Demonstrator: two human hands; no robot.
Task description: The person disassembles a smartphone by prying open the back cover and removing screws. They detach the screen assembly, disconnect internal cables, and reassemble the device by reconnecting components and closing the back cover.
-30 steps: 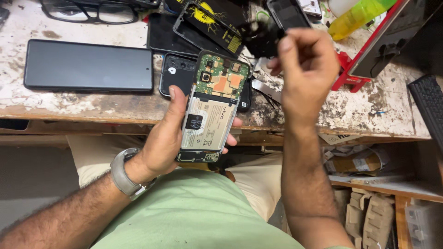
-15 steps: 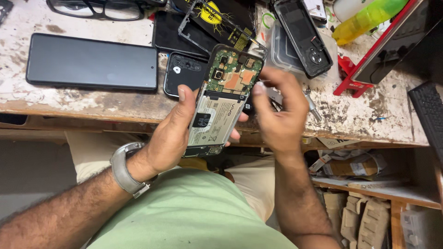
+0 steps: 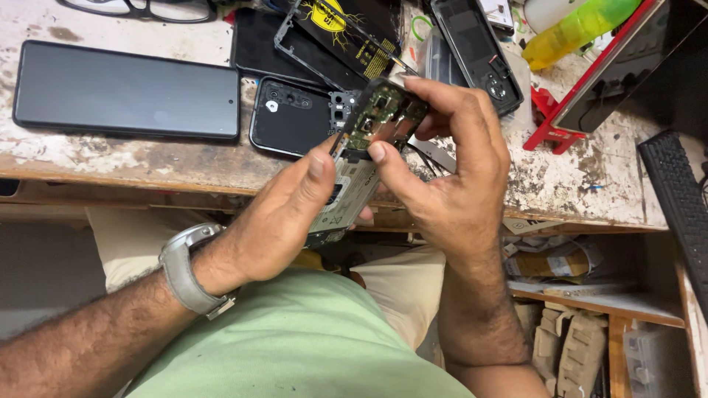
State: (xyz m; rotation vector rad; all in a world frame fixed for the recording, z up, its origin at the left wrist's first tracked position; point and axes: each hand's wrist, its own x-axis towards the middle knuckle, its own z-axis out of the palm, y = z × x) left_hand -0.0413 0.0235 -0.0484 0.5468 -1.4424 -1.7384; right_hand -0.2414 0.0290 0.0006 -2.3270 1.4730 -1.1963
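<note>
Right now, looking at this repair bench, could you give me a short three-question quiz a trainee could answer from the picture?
1. True or false: both hands grip the opened phone, whose back cover is off.
2. Which hand wears the grey wristwatch?
A. left hand
B. right hand
C. neither
3. Fill in: the long dark phone lying flat at the left of the worn table lies with its ______ side up.

Key
1. True: the left hand cradles it from beneath, the right hand's fingertips press near its top.
2. A
3. Glass (screen).
</note>
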